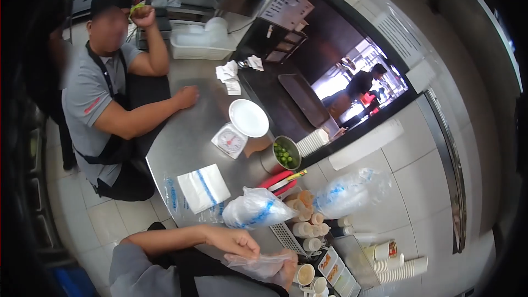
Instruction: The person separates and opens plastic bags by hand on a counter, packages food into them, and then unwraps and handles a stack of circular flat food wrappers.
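Note:
My left hand (pixel 237 241) pinches a thin clear plastic bag (pixel 256 264) in front of my apron. At the other end of the bag, my right hand (pixel 288 268) grips it with curled fingers, partly hidden by the plastic. Just beyond my hands, a bulging plastic bag with blue print (pixel 256 209) sits on the steel table (pixel 181 132). Beside it lies a flat stack of white plastic bags (pixel 204 188) with a blue stripe.
A kitchen scale (pixel 230 140) with a white plate stands mid-table, near a metal pot of limes (pixel 285 154). Sauce bottles (pixel 304 229) and a condiment tray (pixel 337 273) are at my right. Across the table, a co-worker (pixel 113 82) in an apron rests a forearm on it.

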The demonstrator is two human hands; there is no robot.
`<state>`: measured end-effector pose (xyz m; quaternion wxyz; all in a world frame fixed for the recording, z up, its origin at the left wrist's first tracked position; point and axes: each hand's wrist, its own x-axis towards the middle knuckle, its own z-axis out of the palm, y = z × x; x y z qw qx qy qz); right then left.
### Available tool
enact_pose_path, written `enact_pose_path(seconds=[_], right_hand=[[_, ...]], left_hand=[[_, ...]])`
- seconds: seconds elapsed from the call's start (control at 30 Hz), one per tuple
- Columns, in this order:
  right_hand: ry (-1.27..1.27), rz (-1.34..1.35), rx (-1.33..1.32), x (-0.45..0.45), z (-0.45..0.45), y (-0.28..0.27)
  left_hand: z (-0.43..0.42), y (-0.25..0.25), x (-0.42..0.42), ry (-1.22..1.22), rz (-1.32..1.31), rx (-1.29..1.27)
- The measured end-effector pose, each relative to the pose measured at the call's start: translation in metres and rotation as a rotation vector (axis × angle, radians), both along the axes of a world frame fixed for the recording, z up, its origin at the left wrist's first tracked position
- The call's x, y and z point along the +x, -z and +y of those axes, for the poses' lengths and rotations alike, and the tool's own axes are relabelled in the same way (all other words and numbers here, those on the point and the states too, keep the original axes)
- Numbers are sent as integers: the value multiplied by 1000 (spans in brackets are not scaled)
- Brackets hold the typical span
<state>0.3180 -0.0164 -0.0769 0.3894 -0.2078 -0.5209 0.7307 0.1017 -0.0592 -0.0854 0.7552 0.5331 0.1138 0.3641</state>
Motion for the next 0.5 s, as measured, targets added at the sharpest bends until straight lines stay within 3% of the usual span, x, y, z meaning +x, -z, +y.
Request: enact_pose_path(seconds=[0.07,0.1,0.13,0.2,0.27,0.3,0.37,0.4,0.43,0.5], right_hand=[[89,-402,98,27,-9,13],[23,-331,192,28,1,16],[-38,-261,283,29,17,22],[199,-71,216,12,18,16],[501,-11,48,-13,25,-2],[506,-68,43,-21,38,-14],[479,-267,341,-34,75,-2],[476,-262,357,-39,83,7],[472,-255,378,-48,87,14],[464,-259,362,-52,97,31]], left_hand=[[4,-2,-21,-99,-245,-108],[7,-5,-30,-137,-365,-161],[8,-10,-33,-193,-250,-81],[12,-25,-37,-304,-16,83],[18,-36,-32,-725,286,327],[21,-40,-28,-932,443,449],[39,-33,-19,-1262,518,549],[52,-24,-17,-1431,554,604],[67,-3,-14,-1519,623,691],[63,-7,-18,-1325,619,393]])
